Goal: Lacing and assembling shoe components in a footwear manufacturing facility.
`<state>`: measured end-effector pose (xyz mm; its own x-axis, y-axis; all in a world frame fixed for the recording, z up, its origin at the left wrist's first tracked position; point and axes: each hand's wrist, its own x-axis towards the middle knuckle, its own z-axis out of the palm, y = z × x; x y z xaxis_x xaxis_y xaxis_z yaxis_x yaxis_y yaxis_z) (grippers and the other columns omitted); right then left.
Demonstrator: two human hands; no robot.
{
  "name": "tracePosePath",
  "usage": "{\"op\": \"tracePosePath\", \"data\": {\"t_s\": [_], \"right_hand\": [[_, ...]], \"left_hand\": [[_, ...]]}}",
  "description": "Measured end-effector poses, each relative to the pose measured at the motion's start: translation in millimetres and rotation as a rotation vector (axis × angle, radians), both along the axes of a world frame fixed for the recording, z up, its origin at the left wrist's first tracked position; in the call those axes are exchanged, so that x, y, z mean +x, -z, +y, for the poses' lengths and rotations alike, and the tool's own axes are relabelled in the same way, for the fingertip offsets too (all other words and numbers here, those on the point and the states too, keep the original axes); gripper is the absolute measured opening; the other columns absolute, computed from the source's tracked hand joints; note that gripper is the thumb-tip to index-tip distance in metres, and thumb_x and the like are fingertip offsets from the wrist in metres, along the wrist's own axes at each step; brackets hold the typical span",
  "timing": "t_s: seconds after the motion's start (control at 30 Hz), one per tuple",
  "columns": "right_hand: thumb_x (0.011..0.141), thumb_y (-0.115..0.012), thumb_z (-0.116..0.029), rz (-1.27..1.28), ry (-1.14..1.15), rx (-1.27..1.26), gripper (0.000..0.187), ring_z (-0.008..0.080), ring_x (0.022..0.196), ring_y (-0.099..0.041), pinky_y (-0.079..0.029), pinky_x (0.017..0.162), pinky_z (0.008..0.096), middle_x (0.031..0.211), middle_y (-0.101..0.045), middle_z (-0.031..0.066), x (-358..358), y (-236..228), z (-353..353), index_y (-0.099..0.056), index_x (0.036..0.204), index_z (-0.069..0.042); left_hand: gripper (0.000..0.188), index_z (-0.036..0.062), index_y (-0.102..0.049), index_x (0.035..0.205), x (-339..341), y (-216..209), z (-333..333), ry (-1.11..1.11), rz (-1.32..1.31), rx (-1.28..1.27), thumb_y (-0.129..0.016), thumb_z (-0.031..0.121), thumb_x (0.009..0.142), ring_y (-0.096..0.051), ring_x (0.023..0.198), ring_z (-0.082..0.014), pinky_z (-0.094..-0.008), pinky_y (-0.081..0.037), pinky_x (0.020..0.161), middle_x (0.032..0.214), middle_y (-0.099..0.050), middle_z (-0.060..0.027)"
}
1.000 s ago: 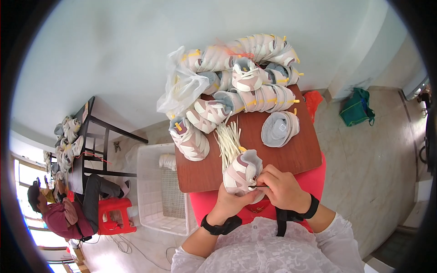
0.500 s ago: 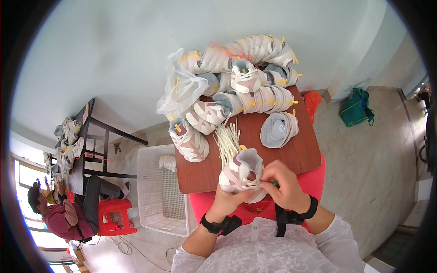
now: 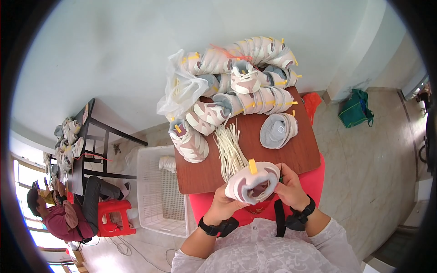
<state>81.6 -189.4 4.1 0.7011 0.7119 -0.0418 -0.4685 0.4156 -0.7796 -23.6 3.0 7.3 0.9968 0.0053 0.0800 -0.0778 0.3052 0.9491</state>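
Over the near edge of the table I hold a pale shoe upper (image 3: pixel 237 185) with a grey lining and a yellow heel tab. Its collar opening is tipped toward me. My left hand (image 3: pixel 221 203) is closed on its left side. On the opposite side, my right hand (image 3: pixel 292 191) is closed at the rim, with a bit of something green showing by the fingers; the rest of that green thing is hidden. Just beyond the upper lies a bundle of cream laces (image 3: pixel 231 148). A single upper (image 3: pixel 278 131) rests to the right, and a nested stack (image 3: pixel 190 142) sits to the left.
Rows of nested uppers (image 3: pixel 259 101) and a plastic bag (image 3: pixel 180 86) cover the far part of the brown table (image 3: pixel 300 150). A white crate (image 3: pixel 148 200) stands at its left. Farther left, a person (image 3: pixel 68 218) sits by another table. A green bag (image 3: pixel 356 108) lies on the floor at right.
The shoe upper has been turned and tipped so its collar faces me and its heel tab points away. My right hand has moved from the front lacing area to the upper's right rim.
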Motion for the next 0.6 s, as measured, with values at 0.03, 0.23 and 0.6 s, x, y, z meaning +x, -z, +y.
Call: {"op": "tracePosePath", "data": {"t_s": [0.03, 0.23, 0.6], "right_hand": [[0.089, -0.064, -0.018, 0.007, -0.008, 0.016, 0.04, 0.0088, 0.101, -0.054, -0.049, 0.083, 0.0243, 0.112, -0.052, 0.0033, -0.5, 0.3, -0.8, -0.045, 0.119, -0.001], [0.087, -0.067, -0.017, -0.066, 0.017, -0.016, 0.042, 0.0086, 0.098, -0.053, -0.047, 0.085, 0.0249, 0.11, -0.052, 0.0026, 0.3, -0.7, -4.1, -0.046, 0.12, 0.0], [0.087, -0.066, -0.012, -0.441, 0.129, -0.303, 0.041, 0.0111, 0.098, -0.053, -0.043, 0.088, 0.0263, 0.108, -0.057, 0.0052, -3.1, -25.4, -2.6, -0.048, 0.12, 0.002]], "left_hand": [[0.038, 0.0022, -0.062, 0.112, -0.7, -3.6, -6.2, -0.101, -0.069, 0.086, -0.076, 0.013, 0.078, -0.055, 0.11, -0.0215, -0.0358, -0.045, 0.091, 0.116, -0.06, -0.011], [0.036, 0.0019, -0.063, 0.11, 7.7, -20.4, -12.0, -0.184, -0.238, 0.289, -0.076, 0.009, 0.077, -0.055, 0.112, -0.0208, -0.0359, -0.046, 0.092, 0.117, -0.06, -0.0106], [0.041, 0.0024, -0.061, 0.114, 0.7, 2.7, -4.7, -0.146, 0.065, -0.14, -0.076, 0.002, 0.075, -0.061, 0.1, -0.015, -0.0311, -0.049, 0.089, 0.11, -0.064, -0.0055]]}}
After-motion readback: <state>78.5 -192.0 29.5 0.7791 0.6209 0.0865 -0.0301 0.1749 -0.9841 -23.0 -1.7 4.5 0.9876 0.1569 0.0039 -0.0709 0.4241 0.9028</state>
